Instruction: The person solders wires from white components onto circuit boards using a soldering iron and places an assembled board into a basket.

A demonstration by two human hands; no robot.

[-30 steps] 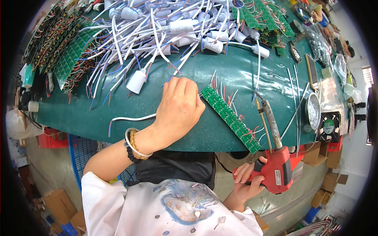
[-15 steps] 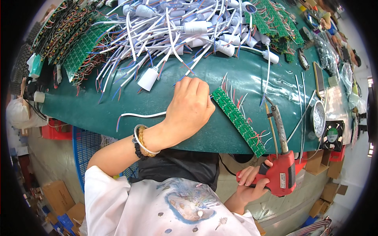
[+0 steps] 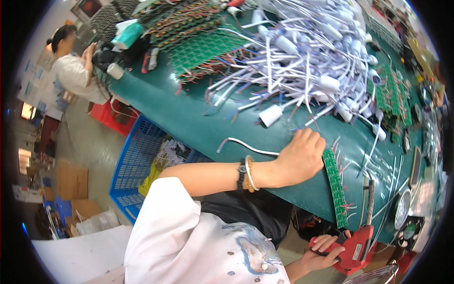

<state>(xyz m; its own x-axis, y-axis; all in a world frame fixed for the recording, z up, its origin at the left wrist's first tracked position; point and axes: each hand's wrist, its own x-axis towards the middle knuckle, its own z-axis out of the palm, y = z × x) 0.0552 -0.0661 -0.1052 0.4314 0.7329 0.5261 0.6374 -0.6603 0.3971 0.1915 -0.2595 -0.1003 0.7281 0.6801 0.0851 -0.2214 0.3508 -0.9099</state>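
My left hand (image 3: 301, 158) is closed in a fist over the green table. A white cable (image 3: 248, 147) with bare coloured wire ends runs into it from the left. What else the fingers cover is hidden. Right beside the fist lies a narrow green circuit board strip (image 3: 335, 189), thin red and white wires sticking out along its edge. My right hand (image 3: 326, 252) is wrapped round the handle of a red soldering gun (image 3: 354, 250), whose metal tip points away from me across the table's edge.
A large heap of white lamp holders with cables (image 3: 326, 83) covers the far table. Stacked wired circuit boards (image 3: 208, 49) lie far left, more green boards (image 3: 393, 97) far right. A blue basket (image 3: 137, 165) stands below the left edge. Another person (image 3: 75, 71) is at the far left.
The view has swung to the left, so the table and both hands appear farther right and lower. Another person and more of the blue basket now show. Both hands keep their grips.
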